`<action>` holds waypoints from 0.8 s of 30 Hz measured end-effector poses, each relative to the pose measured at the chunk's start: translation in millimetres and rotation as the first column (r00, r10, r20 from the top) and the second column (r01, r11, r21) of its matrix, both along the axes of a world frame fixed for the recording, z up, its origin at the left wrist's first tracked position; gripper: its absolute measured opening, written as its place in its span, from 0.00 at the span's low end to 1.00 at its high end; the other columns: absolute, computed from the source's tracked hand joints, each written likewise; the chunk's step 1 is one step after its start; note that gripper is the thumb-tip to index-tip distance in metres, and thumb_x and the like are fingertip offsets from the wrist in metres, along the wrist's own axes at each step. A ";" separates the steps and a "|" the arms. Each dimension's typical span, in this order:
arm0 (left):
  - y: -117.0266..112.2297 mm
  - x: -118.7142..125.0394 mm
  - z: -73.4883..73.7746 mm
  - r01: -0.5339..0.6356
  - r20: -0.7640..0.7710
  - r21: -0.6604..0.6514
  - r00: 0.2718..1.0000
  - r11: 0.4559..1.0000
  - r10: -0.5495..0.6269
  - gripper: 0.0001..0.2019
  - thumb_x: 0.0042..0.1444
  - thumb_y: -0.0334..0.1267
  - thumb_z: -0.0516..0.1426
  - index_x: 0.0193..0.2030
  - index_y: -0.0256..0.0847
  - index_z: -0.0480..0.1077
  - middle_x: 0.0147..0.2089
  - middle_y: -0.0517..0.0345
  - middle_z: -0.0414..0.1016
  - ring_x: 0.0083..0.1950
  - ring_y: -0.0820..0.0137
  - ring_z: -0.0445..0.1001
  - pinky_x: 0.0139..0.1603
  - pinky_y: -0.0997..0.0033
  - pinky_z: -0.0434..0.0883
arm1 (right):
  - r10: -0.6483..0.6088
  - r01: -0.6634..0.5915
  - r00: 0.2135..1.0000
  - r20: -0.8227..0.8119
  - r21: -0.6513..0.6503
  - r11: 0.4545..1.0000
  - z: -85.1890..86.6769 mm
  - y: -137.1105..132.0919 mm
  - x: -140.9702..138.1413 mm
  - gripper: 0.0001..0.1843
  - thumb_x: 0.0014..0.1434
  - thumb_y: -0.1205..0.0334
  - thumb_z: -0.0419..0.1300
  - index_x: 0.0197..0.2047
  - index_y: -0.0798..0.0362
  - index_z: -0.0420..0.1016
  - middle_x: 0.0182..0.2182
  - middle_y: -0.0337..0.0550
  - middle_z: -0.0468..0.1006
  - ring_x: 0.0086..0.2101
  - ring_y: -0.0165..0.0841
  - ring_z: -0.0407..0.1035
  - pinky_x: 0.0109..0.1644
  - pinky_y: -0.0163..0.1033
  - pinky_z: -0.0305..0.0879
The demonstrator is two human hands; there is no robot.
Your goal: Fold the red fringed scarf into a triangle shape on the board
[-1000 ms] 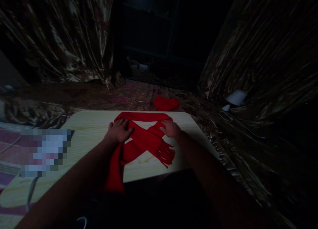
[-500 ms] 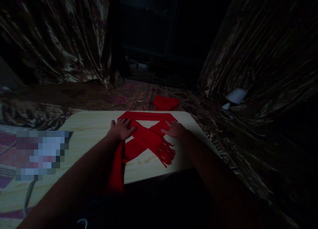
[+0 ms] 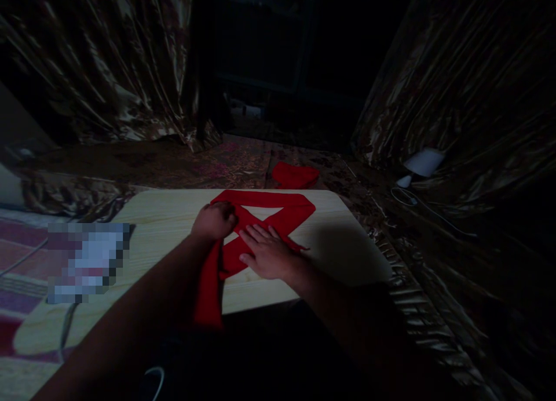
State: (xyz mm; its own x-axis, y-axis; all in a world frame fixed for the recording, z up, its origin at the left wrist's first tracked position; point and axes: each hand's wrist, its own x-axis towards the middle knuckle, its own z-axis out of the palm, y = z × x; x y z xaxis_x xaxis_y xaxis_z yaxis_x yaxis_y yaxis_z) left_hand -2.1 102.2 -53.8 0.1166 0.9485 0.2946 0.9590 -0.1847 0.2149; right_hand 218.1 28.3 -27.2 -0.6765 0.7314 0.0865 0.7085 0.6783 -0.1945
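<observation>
A red scarf [image 3: 278, 207] lies crossed over itself on a pale wooden board [image 3: 165, 215], forming a loop at the far side. One end hangs over the board's near edge toward me. My left hand [image 3: 214, 220] is curled closed on the scarf at the left side of the crossing. My right hand [image 3: 267, 253] lies flat with fingers stretched out on the crossed part, covering the fringed end.
A second red cloth [image 3: 295, 175] lies on the patterned floor just beyond the board. A white lamp [image 3: 421, 164] with a cord sits at the right by shiny dark curtains. A blurred patch [image 3: 87, 262] rests on the board's left. The room is very dim.
My right hand has moved from the scarf's right side to the middle, pressing flat over the fringed end. My left hand has curled closed on the scarf.
</observation>
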 end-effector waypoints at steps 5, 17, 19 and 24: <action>-7.4 -1.4 3.4 -0.187 0.043 0.109 0.982 0.976 0.183 0.18 0.61 0.44 0.51 0.44 0.37 0.78 0.45 0.39 0.80 0.45 0.53 0.77 0.42 0.60 0.69 | -0.018 0.018 1.000 -0.001 -0.007 1.000 -17.6 -5.3 3.5 0.37 0.71 0.41 0.44 0.77 0.49 0.48 0.75 0.45 0.47 0.74 0.41 0.38 0.76 0.57 0.28; -5.4 -9.9 4.5 -0.386 0.399 0.153 0.867 0.910 0.300 0.14 0.60 0.43 0.50 0.36 0.41 0.76 0.37 0.47 0.80 0.37 0.63 0.74 0.37 0.66 0.64 | -0.219 0.220 0.962 -0.165 -0.010 0.975 21.7 -56.6 -27.5 0.24 0.69 0.46 0.50 0.48 0.53 0.81 0.49 0.53 0.82 0.51 0.43 0.74 0.58 0.48 0.64; -6.0 -9.9 4.9 -0.374 0.431 0.169 0.860 0.912 0.273 0.13 0.59 0.44 0.51 0.35 0.41 0.75 0.36 0.49 0.80 0.36 0.63 0.74 0.37 0.66 0.63 | -0.265 0.252 0.961 -0.078 -0.145 0.957 29.9 -76.7 -42.8 0.25 0.65 0.41 0.54 0.41 0.52 0.82 0.38 0.52 0.84 0.42 0.44 0.78 0.49 0.46 0.68; -10.5 -13.3 7.3 -0.434 0.601 0.181 0.759 0.883 0.250 0.12 0.58 0.44 0.51 0.32 0.42 0.73 0.32 0.54 0.78 0.34 0.66 0.73 0.37 0.68 0.65 | -0.321 0.304 0.947 -0.013 -0.292 0.907 27.1 -91.5 -63.8 0.17 0.56 0.47 0.62 0.36 0.51 0.82 0.33 0.50 0.84 0.35 0.41 0.78 0.38 0.40 0.67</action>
State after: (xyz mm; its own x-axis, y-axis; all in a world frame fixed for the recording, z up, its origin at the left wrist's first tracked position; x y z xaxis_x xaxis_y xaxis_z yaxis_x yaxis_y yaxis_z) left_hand -15.4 91.7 -46.4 -0.4662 0.7490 0.4708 0.7035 -0.0089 0.7107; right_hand 154.3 -63.2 -0.1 -0.4094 0.9042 -0.1218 0.8563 0.3347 -0.3934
